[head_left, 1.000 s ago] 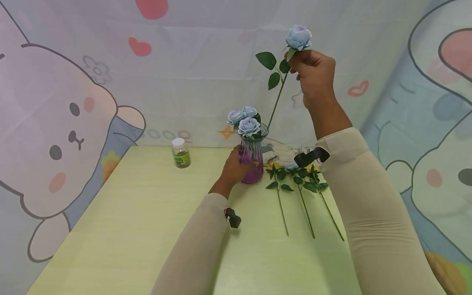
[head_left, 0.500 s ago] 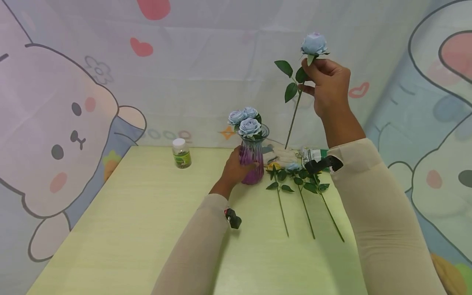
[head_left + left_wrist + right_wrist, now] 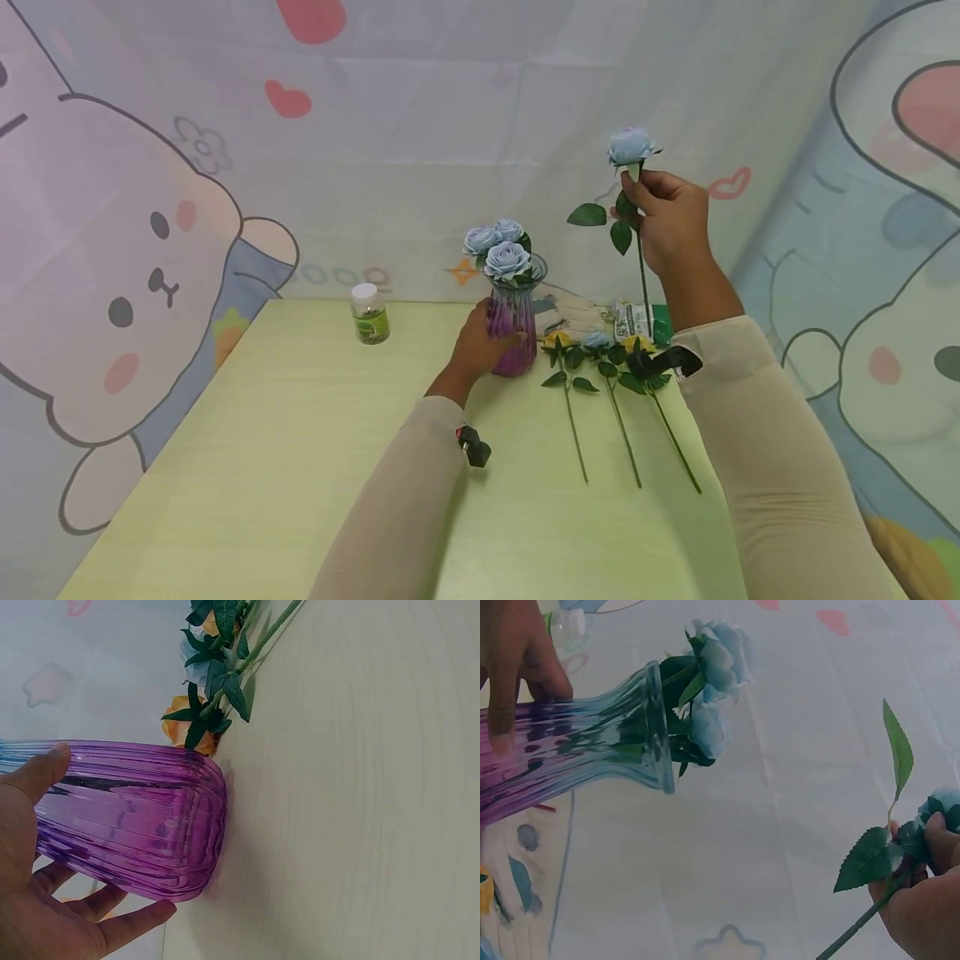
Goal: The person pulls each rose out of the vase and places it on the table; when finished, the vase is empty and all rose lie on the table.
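My left hand (image 3: 476, 342) holds a ribbed glass vase (image 3: 512, 325) around its body, thumb on one side and fingers on the other; the vase is clear blue at the top and purple below. Several pale blue roses (image 3: 507, 259) stand in it, their blooms above the rim. To the right of the vase and higher up, my right hand (image 3: 677, 218) pinches another blue rose (image 3: 631, 148) just beneath its bloom. Its green stem hangs down, apart from the vase. In the right wrist view the held rose's leaves (image 3: 868, 860) partly cover the fingers.
On the table (image 3: 315, 467), two yellow roses (image 3: 559, 339) and a blue rose (image 3: 597, 340) lie with stems toward me. Behind them are light gloves (image 3: 573, 313) and a green-white packet (image 3: 633, 320). A white-capped jar (image 3: 370, 314) stands left. A printed cloth (image 3: 420, 125) hangs behind.
The rose in my right hand has moved right, away from the vase's mouth, and then down. Its stem now hangs closer to vertical. My left hand and the vase stay in place.
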Motion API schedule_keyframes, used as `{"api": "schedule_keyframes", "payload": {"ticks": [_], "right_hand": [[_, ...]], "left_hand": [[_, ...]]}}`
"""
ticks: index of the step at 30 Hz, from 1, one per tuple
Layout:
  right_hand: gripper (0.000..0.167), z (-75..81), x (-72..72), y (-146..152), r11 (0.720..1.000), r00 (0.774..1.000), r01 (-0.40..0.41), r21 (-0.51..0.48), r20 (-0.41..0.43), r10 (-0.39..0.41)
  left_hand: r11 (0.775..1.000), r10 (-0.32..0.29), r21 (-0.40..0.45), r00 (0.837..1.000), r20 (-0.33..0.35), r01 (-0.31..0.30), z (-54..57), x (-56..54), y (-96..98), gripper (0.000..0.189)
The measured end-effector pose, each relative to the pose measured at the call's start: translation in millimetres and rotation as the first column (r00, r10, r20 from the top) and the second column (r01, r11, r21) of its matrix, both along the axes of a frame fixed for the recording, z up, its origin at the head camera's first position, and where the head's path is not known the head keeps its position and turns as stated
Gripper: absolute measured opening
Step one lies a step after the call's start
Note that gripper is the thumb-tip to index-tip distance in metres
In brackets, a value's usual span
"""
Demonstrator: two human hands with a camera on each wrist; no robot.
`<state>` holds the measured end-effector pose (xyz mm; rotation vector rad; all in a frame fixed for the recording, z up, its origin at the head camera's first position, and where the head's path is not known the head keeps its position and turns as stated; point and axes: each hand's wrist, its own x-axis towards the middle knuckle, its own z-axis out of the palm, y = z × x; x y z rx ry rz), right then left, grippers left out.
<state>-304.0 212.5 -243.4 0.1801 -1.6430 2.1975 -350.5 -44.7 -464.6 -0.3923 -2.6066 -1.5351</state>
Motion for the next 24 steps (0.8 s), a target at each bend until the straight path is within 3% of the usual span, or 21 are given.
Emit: {"api": "schedule_keyframes", "payload": {"ticks": [6, 15, 24], "right_hand": [[0.011, -11.2, 1.1, 7.0, 0.999, 1.000, -0.006, 0.040, 0.028, 0.005], [0.052, -21.4, 3.3, 16.0, 0.996, 0.991, -0.022, 0.088, 0.131, 0.010], [0.056, -32.5, 4.5, 27.8, 0.996, 0.978, -0.078, -0.037, 0.192, 0.084]], "left_hand": [[1.000, 0.001, -0.012, 1.000, 0.000, -0.001, -2.1, -1.7, -0.7, 0.098], [1.000, -0.001, -0.015, 1.000, -0.009, 0.001, -3.5, -3.5, -1.2, 0.099], [1.000, -0.014, 0.006, 1.000, -0.003, 0.014, 0.5, 0.1, -0.6, 0.098]]}}
